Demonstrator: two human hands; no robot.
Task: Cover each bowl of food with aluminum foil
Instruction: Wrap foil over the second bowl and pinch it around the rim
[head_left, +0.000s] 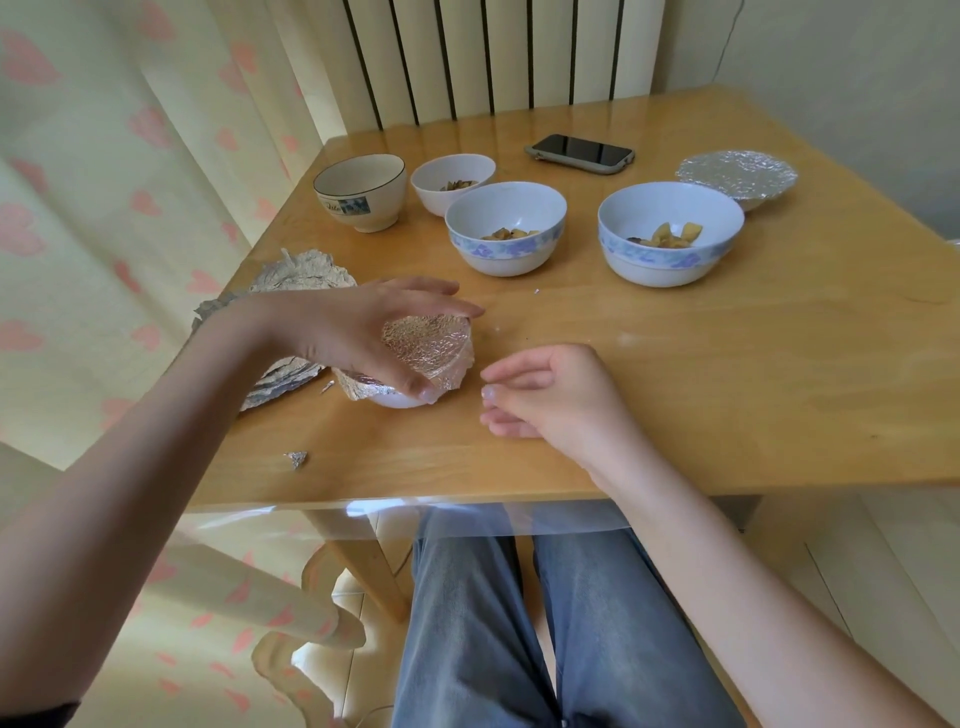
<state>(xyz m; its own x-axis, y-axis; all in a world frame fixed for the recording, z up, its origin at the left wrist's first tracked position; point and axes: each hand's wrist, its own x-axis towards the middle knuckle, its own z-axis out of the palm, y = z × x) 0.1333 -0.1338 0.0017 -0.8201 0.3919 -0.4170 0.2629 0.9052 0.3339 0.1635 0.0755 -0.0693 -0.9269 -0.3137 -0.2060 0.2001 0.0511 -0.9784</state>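
Note:
My left hand (358, 332) grips a small white bowl (397, 399) from above, thumb and fingers curled round its rim over a sheet of aluminum foil (431, 348) that covers it. My right hand (550, 395) hovers just right of that bowl with loosely curled fingers, holding nothing. Farther back stand two blue-patterned bowls with food, one in the middle (505, 228) and one to the right (670, 234), a small white bowl with food (453, 182) and a cream bowl (361, 192). A foil-covered bowl (737, 176) sits at the back right.
Crumpled foil sheets (296, 280) lie at the table's left edge behind my left arm. A small foil scrap (296, 459) lies near the front edge. A phone (579, 153) lies at the back. The wooden table (727, 389) has a clear plastic cover.

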